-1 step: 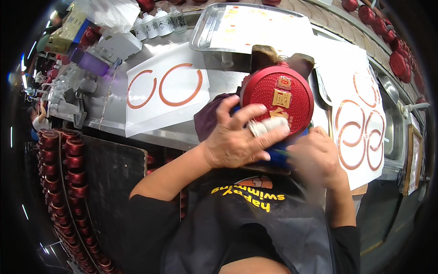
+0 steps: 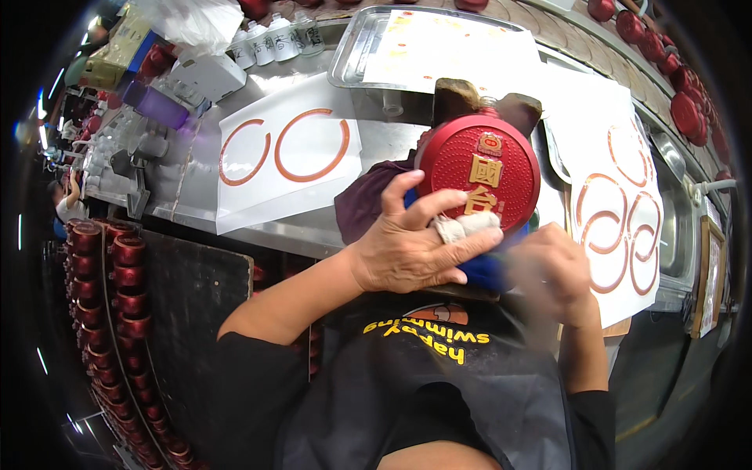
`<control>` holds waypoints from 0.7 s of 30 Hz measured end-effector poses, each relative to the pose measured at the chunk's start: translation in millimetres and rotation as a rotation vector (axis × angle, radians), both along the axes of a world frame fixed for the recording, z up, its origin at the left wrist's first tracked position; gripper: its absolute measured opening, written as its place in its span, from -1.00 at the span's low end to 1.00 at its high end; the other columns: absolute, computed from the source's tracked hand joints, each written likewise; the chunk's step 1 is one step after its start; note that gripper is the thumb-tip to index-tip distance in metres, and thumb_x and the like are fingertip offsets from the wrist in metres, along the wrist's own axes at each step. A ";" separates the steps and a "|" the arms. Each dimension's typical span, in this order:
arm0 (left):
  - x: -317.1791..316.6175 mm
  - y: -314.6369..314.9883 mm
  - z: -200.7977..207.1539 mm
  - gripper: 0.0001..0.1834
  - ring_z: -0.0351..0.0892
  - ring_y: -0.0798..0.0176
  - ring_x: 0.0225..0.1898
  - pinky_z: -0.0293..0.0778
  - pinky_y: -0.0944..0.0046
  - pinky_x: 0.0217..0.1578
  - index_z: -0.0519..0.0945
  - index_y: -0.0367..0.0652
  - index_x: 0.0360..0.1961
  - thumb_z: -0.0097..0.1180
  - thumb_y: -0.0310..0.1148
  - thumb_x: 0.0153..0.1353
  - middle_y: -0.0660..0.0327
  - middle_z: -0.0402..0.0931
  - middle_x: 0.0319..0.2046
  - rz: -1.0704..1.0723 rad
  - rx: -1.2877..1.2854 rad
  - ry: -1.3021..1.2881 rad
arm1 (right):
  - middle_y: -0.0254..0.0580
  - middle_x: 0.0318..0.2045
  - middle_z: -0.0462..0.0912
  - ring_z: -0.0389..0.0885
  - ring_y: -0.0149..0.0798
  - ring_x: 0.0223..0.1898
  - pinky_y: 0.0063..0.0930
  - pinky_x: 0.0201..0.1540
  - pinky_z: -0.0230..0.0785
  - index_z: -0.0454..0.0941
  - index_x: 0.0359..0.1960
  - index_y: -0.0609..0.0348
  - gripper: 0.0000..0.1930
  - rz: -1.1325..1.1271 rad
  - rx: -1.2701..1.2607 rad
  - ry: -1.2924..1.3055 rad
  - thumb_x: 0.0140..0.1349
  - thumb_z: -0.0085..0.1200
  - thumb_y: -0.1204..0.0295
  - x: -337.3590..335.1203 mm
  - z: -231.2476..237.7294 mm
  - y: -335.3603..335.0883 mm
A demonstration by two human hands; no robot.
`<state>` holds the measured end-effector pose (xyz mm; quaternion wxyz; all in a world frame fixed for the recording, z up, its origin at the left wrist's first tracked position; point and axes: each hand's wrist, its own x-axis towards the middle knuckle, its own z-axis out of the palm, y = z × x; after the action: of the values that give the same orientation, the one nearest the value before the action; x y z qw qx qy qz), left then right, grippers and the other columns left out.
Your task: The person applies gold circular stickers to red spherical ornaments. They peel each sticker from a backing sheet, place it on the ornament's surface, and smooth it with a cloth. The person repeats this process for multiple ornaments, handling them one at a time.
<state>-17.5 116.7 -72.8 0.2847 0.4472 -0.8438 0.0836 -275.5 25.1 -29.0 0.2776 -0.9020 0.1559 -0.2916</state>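
Note:
A round, flat red bottle point(image 2: 513, 168) with a dotted face and raised gold characters rests neck-away against a dark notched block point(image 2: 456, 98). Across its lower left side lies my left hand point(image 2: 407, 247), gripping it with the fingers spread. One finger seems wrapped in white cloth point(image 2: 468, 228); my thumb is lower down, near the blue material point(image 2: 484, 272) beneath the bottle. Close to the bottle's lower right edge is my right hand point(image 2: 554, 270), fingers curled together and partly smeared. Whatever it may hold is hidden.
Orange-red rings lie on a white sheet point(image 2: 235, 205) at left and another sheet point(image 2: 638, 301) at right. Beyond are a metal tray point(image 2: 345, 66), several small bottles point(image 2: 282, 37) and a white box point(image 2: 207, 77). Dark purple cloth point(image 2: 364, 196) bunches beside the bottle. A sink point(image 2: 677, 235) stands far right.
My left hand has slid slightly down the bottle, uncovering more of the gold characters. My right hand has shifted a little and turned, still curled.

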 end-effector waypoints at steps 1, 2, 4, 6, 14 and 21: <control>1.1 -3.9 5.5 -0.44 0.32 0.23 0.32 -0.22 -0.20 0.45 0.66 0.26 0.21 -0.15 0.25 0.44 0.49 0.70 0.01 -0.039 -0.006 -0.017 | -0.24 -0.27 0.65 0.61 -0.32 -0.29 -0.39 -0.18 0.42 0.64 -0.16 0.22 -0.81 -0.030 0.147 -0.073 0.18 0.28 0.59 -7.9 0.7 1.7; 2.7 -14.2 10.0 -0.45 0.33 0.22 0.31 -0.22 -0.21 0.45 0.66 0.25 0.20 -0.14 0.25 0.44 0.48 0.70 -0.01 -0.052 0.007 0.004 | -0.18 -0.23 0.67 0.64 -0.31 -0.22 -0.42 -0.14 0.45 0.62 -0.07 0.28 -0.78 -0.165 0.283 -0.027 0.25 0.23 0.60 -19.3 1.2 1.7; 14.4 -44.7 19.5 -0.45 0.30 0.20 0.32 -0.25 -0.22 0.44 0.66 0.25 0.20 -0.11 0.25 0.42 0.46 0.71 -0.05 -0.048 -0.100 -0.021 | -0.12 -0.13 0.70 0.66 -0.31 -0.09 -0.45 -0.04 0.49 0.56 0.09 0.35 -0.72 -0.313 0.312 -0.032 0.37 0.16 0.59 -37.7 -5.4 -5.1; 20.1 -58.1 27.4 -0.47 0.24 0.20 0.36 -0.29 -0.22 0.44 0.62 0.23 0.24 -0.03 0.20 0.41 0.40 0.71 -0.07 0.052 -0.020 -0.016 | 0.01 0.05 0.69 0.66 -0.21 0.08 -0.46 0.12 0.48 0.50 0.25 0.35 -0.63 -0.358 0.200 -0.121 0.44 0.07 0.57 -48.7 -16.6 -19.5; 84.8 -17.0 -3.4 -0.75 0.54 0.24 0.11 0.32 0.09 0.29 0.73 0.07 0.00 0.31 -0.21 0.32 0.37 0.69 -0.09 0.274 -0.115 0.417 | 0.29 0.46 0.29 0.45 0.03 0.37 -0.20 0.20 0.52 0.49 0.26 0.33 -0.65 -0.173 0.149 -0.220 0.53 -0.21 0.63 -45.0 -15.4 -69.5; 340.6 16.9 -43.3 -0.50 0.45 -0.07 0.25 0.45 0.06 0.22 0.68 -0.21 0.15 0.13 -0.17 0.28 -0.09 0.59 0.10 1.818 0.642 0.302 | 0.17 0.44 0.35 0.55 -0.12 0.24 -0.31 0.10 0.53 0.52 0.24 0.27 -0.62 -0.245 0.108 -0.198 0.51 -0.25 0.68 -33.4 -14.1 -77.2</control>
<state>323.1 133.5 -116.1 0.0813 0.9899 -0.1144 -0.0207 -308.9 -52.1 -43.1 0.3022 -0.8269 0.2520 -0.4019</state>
